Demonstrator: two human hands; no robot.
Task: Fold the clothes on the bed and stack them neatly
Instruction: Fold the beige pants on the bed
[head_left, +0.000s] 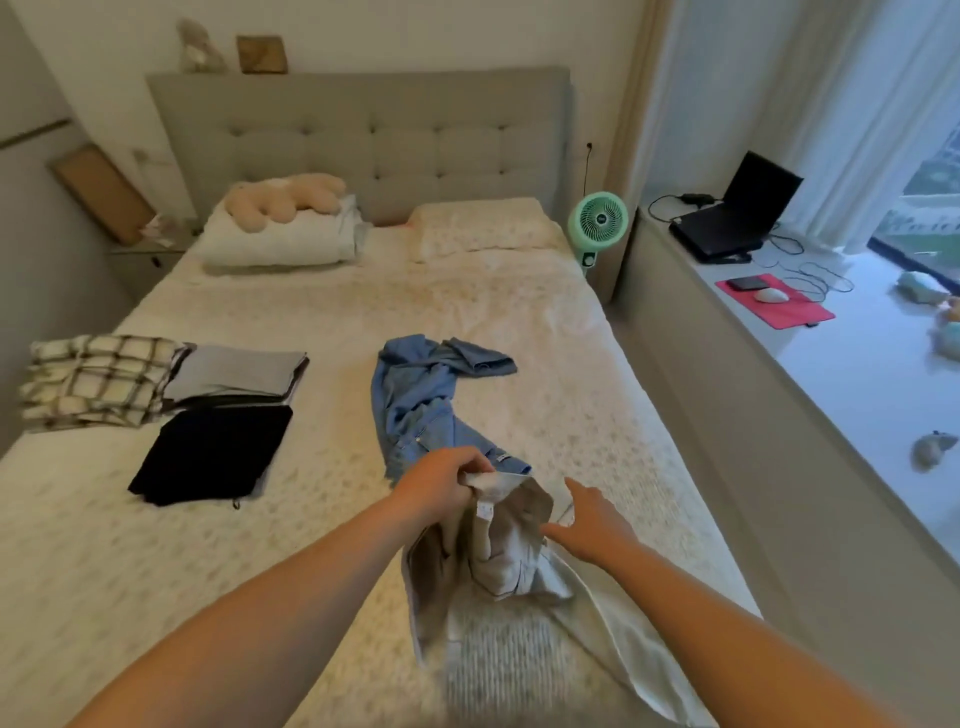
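- Gripping the top edge of a pale beige garment, your left hand has its fingers curled round the bunched cloth near the middle of the bed.
- Your right hand is just to the right of that garment, fingers straight and spread, holding nothing; whether the thumb touches the cloth cannot be told.
- The beige garment hangs from the left hand and trails toward the near edge; its lower part is blurred. A small white label shows just under the gripped edge.
- A blue denim garment lies crumpled and unfolded beyond your hands, running from just behind the left hand to the far right, where a cuffed end rests flat on the cover.
- Folded items sit on the left half of the bed: a black folded piece nearest, a grey folded piece just beyond it on top of darker layers, and a cream plaid folded piece at the far left, touching the grey stack.
- At the far end: a folded white duvet with a beige plush toy on it, to the left; a patterned pillow to the right; the grey tufted headboard behind both.
- A mint-green fan stands at the bed's far right corner.
- On the window ledge to the right: an open black laptop, a red mat carrying a white mouse.
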